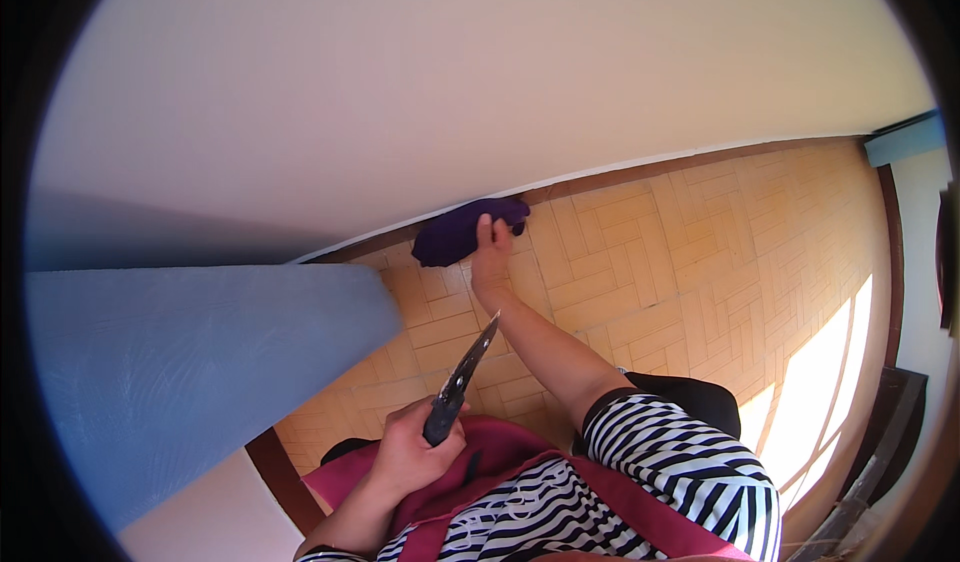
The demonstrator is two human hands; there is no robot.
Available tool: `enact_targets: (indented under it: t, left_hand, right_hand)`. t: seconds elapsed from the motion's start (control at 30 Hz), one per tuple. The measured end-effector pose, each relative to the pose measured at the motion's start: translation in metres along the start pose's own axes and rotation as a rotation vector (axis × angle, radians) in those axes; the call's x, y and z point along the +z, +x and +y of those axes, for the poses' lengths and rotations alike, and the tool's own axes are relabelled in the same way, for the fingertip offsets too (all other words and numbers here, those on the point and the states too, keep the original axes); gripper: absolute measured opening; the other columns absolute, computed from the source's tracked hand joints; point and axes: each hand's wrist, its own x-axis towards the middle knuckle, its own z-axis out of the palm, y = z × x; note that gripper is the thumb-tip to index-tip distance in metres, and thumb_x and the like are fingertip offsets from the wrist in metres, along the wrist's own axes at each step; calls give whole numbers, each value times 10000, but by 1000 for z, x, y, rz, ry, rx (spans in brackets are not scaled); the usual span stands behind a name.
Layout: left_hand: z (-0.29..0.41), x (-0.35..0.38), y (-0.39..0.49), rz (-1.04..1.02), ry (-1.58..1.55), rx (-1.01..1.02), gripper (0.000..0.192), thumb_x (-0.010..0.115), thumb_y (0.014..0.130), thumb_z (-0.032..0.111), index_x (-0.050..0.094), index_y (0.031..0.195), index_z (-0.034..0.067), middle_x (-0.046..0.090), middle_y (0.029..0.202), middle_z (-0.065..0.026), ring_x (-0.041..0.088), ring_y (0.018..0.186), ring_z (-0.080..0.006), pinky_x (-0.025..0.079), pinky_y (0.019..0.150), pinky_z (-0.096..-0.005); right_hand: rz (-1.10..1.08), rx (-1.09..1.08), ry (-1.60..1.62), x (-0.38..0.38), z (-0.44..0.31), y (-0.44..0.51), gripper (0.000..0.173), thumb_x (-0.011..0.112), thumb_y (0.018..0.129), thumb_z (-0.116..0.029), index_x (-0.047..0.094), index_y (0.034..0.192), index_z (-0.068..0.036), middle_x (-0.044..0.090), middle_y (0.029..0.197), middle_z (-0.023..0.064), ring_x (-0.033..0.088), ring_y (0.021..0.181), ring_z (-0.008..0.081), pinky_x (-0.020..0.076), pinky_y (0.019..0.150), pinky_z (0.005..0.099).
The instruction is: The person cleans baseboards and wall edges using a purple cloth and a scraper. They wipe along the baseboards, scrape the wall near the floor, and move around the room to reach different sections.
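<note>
My left hand (420, 446) is closed around the handle of a dark, pointed knife-like tool (463, 382). Its blade carries pale specks, and the tip points up and away from me, over the floor. My right hand (493, 250) reaches forward and down to a bunched dark purple cloth (454, 235), its fingers pressed onto the cloth's right part. The cloth lies along the brown baseboard (600, 179), where the pale wall (480, 74) meets the floor. Part of that hand's grip is hidden from above.
A blue textured panel or wall end (202, 367) juts in from the left, close to the cloth. Floor tiles (607, 239) with a parquet pattern stretch to the right, with a sunlit patch (814, 382). A dark wooden object (885, 442) stands at the right edge.
</note>
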Motion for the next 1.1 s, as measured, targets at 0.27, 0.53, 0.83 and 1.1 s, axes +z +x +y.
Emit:
enact_targets:
  t: [0.27, 0.53, 0.83, 1.1]
  left_hand:
    - [1, -23, -21, 205, 544, 198, 332, 698, 675, 8, 654, 1004, -2, 655, 1043, -142, 644, 980, -269, 528, 847, -388]
    - [-16, -72, 17, 193, 1250, 497, 437, 779, 560, 102, 671, 980, 43, 452, 1407, -242, 324, 1381, -442, 144, 1148, -685]
    - [-94, -137, -117, 570, 1322, -173, 254, 727, 593, 58, 666, 835, 14, 502, 1336, -271, 330, 1375, -456, 64, 1149, -703]
    - [-116, -137, -198, 765, 1180, -539, 360, 714, 629, 52, 690, 987, 25, 553, 1274, -230, 450, 1276, -409, 104, 1135, -701]
  right_hand:
    - [705, -17, 256, -42, -31, 85, 530, 444, 1028, -414, 514, 1109, 104, 600, 1090, 212, 549, 899, 276, 478, 866, 355]
    - [-234, 467, 293, 18, 55, -49, 256, 606, 986, -310, 591, 896, -71, 620, 920, 17, 530, 857, 124, 462, 716, 293]
    - [-858, 492, 131, 78, 45, -73, 288, 617, 979, -293, 629, 808, -62, 612, 851, -2, 588, 805, 126, 540, 776, 346]
    - [-706, 259, -19, 75, 30, -100, 329, 628, 973, -262, 539, 714, -81, 464, 689, -35, 494, 647, 85, 531, 629, 283]
